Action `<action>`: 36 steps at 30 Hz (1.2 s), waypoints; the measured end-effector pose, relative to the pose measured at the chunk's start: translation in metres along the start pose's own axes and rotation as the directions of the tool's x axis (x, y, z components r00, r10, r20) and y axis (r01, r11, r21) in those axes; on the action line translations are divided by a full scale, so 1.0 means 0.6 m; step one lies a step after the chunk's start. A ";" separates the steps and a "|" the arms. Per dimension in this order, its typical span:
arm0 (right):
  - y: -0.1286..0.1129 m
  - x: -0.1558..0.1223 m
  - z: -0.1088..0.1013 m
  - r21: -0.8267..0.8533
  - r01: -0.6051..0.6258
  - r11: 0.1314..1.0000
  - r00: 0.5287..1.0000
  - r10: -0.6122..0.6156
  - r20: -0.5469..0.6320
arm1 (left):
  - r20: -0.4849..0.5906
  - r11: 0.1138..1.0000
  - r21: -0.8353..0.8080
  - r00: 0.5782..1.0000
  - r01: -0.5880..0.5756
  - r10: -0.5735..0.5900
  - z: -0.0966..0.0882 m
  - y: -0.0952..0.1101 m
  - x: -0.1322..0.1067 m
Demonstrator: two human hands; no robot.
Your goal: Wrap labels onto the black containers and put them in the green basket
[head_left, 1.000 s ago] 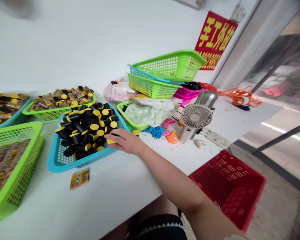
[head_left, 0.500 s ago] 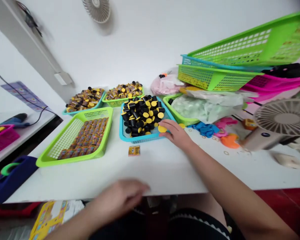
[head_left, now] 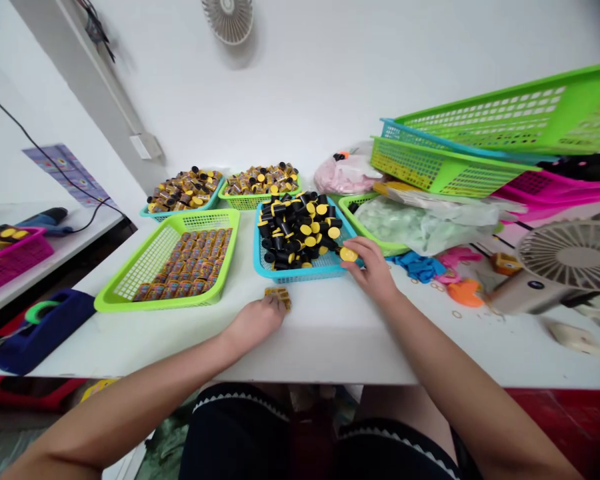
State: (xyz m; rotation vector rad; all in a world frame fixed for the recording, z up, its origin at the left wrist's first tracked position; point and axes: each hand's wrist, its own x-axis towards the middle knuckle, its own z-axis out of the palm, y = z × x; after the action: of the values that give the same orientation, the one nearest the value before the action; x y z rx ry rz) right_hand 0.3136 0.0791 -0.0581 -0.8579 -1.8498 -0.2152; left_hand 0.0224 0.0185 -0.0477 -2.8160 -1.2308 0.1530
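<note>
My right hand [head_left: 373, 270] rests at the right front corner of a blue basket [head_left: 300, 270] full of black tubes with yellow caps [head_left: 297, 230]. Its fingers are closed round one yellow-capped black tube [head_left: 347, 254] at the basket's edge. My left hand [head_left: 255, 320] lies on the white table [head_left: 330, 333] just in front of that basket, fingertips on a small yellow printed label [head_left: 279, 294]. A green basket [head_left: 145, 297] of stacked labels sits to the left.
Two more baskets of labelled tubes [head_left: 185, 190] [head_left: 260, 181] stand at the back. Stacked green, blue and pink baskets [head_left: 480, 143], plastic bags [head_left: 420, 223] and a small fan [head_left: 560, 257] fill the right side. A side table [head_left: 55, 240] holds a pink basket [head_left: 10, 257].
The view swung left and settled. My left hand came up from below the table edge onto the yellow label. My right hand took a yellow-capped tube at the blue basket's corner.
</note>
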 end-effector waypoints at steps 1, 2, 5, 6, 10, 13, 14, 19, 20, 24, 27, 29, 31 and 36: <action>-0.004 0.000 0.000 0.004 -0.010 1.000 1.000 0.010 -0.010 | 0.007 1.000 -0.022 1.000 0.014 -0.014 -0.009 -0.003 -0.002; -0.009 0.001 0.000 0.010 -0.029 1.000 0.999 0.030 -0.022 | 0.012 0.999 -0.047 1.000 0.027 -0.027 -0.020 -0.007 -0.005; -0.035 0.018 0.003 0.059 -0.149 0.987 0.986 0.153 -0.062 | 0.003 0.992 -0.114 0.998 0.060 -0.060 -0.058 -0.015 -0.013; -0.046 0.027 0.007 0.094 -0.202 0.975 0.975 0.209 -0.071 | -0.001 0.989 -0.131 0.998 0.069 -0.070 -0.069 -0.014 -0.016; -0.087 0.069 0.031 0.272 -0.305 0.913 0.945 0.325 -0.031 | 0.059 0.981 -0.178 0.996 0.078 -0.068 -0.077 0.002 -0.024; -0.100 0.076 0.048 0.271 -0.237 0.933 0.967 0.253 -0.026 | 0.141 0.967 -0.248 0.990 0.053 -0.019 -0.052 0.008 -0.031; -0.100 0.070 0.052 0.262 -0.227 0.938 0.970 0.241 -0.025 | 0.165 0.961 -0.272 0.986 0.052 -0.006 -0.044 0.006 -0.036; -0.078 0.024 0.049 0.299 -0.275 0.914 0.957 0.290 -0.005 | -0.062 0.842 -0.540 0.998 -0.013 -0.024 -0.053 -0.013 -0.045; -0.076 0.019 0.046 0.293 -0.279 0.914 0.955 0.296 -0.014 | -0.162 0.790 -0.611 0.985 -0.048 -0.065 -0.063 -0.014 -0.039; -0.088 0.016 0.033 0.376 -0.340 0.862 0.926 0.378 -0.028 | -0.166 0.398 -0.916 0.947 -0.046 -0.274 -0.086 -0.004 0.011; -0.110 0.024 0.033 0.594 -0.461 0.659 0.859 0.498 0.115 | -0.086 0.113 -0.992 0.948 -0.053 -0.305 -0.070 0.009 0.046; -0.121 0.026 0.036 0.663 -0.530 0.529 0.812 0.543 0.216 | -0.102 0.125 -0.990 0.951 -0.068 -0.292 -0.050 0.013 0.054; -0.126 0.024 0.037 0.687 -0.566 0.456 0.783 0.559 0.273 | -0.117 0.200 -0.978 0.955 -0.062 -0.273 -0.033 0.012 0.052; -0.131 0.019 0.031 0.700 -0.611 0.370 0.761 0.519 0.390 | -0.179 0.298 -0.950 0.945 -0.094 -0.273 -0.019 0.003 0.034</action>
State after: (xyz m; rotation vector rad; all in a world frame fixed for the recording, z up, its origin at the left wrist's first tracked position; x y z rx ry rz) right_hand 0.2469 0.0367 -0.0382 -0.7785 -1.3598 1.0882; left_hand 0.0388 0.0318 -0.0380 -3.3136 -1.7870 -1.5537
